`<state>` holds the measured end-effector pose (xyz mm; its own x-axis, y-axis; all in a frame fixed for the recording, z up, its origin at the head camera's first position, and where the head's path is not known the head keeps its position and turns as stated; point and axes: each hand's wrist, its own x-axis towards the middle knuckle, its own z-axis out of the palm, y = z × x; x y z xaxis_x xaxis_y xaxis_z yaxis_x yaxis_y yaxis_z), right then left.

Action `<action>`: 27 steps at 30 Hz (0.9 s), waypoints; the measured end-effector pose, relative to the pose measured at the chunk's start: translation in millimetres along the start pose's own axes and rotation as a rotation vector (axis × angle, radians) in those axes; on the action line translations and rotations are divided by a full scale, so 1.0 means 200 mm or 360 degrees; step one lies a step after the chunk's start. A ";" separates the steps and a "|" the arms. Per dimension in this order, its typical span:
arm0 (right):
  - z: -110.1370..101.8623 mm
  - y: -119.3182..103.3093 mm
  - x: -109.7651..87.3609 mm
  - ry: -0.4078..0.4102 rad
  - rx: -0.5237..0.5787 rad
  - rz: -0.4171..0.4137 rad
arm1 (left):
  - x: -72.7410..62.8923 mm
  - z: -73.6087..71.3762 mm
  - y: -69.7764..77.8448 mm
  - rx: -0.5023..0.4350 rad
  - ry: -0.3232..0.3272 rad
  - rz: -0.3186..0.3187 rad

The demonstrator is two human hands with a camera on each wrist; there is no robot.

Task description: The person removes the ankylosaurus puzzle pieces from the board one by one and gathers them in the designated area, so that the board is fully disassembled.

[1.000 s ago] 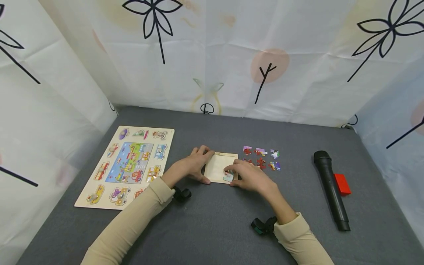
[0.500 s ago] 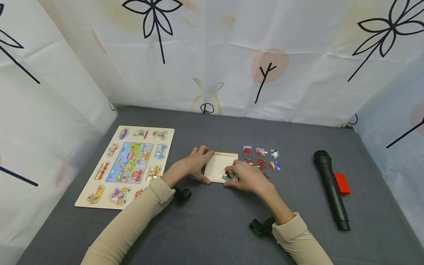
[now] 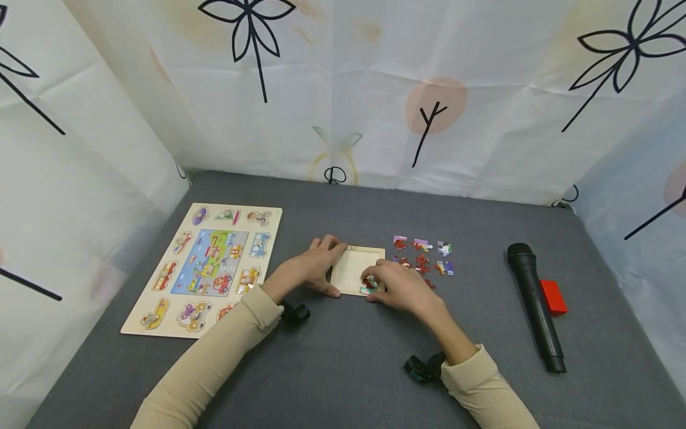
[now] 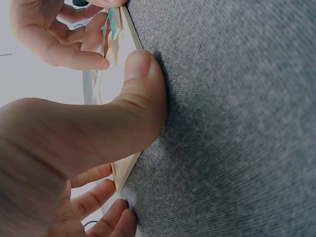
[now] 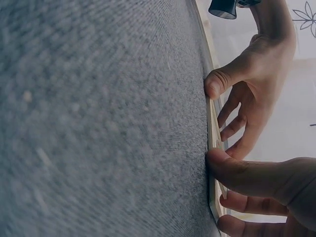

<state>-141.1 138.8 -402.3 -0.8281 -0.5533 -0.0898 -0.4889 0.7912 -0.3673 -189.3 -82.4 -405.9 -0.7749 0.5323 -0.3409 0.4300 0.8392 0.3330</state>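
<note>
A small square wooden puzzle tray (image 3: 351, 268) lies flat on the grey cloth. My left hand (image 3: 317, 266) grips its left side, thumb at the near edge and fingertips at the far left corner. In the left wrist view that thumb (image 4: 143, 84) presses against the tray's rim. My right hand (image 3: 403, 286) is over the tray's near right corner, pinching a jigsaw piece (image 3: 368, 288) with green and dark red print. Part of this piece is hidden by the fingers. In the right wrist view, the right thumb (image 5: 219, 160) touches the tray's near edge.
Several loose jigsaw pieces (image 3: 421, 264) lie right of the tray, some partly behind the right hand. A large wooden vehicle puzzle board (image 3: 131, 328) is at the left, partly under the left forearm. A black microphone (image 3: 536, 310) and a red block (image 3: 554, 298) lie at the right.
My right hand shifted slightly left, then a little back right, staying at the near right corner. The piece there looked pale before and now shows green and red. My left hand has stayed still.
</note>
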 end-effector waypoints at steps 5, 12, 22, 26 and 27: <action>-0.01 0.02 -0.02 0.0014 0.0032 0.0003 | 0.00 0.00 0.00 0.0004 0.0004 0.0000; -0.05 0.09 -0.09 0.0050 0.0072 0.0056 | 0.01 0.01 -0.01 0.0008 0.0002 -0.0001; -0.11 0.26 -0.23 0.0129 0.0097 0.0082 | 0.01 0.01 0.00 0.0022 0.0002 -0.0012; -0.15 0.32 -0.28 0.0140 0.0070 0.0107 | 0.00 0.00 0.00 0.0034 -0.0001 -0.0009; -0.16 0.33 -0.29 0.0135 0.0062 0.0117 | 0.00 0.00 0.00 0.0035 -0.0001 -0.0007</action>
<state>-133.8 231.8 -391.8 -0.8823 -0.4689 -0.0397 -0.4164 0.8173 -0.3983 -189.7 -81.4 -406.1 -0.7764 0.5285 -0.3432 0.4366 0.8439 0.3118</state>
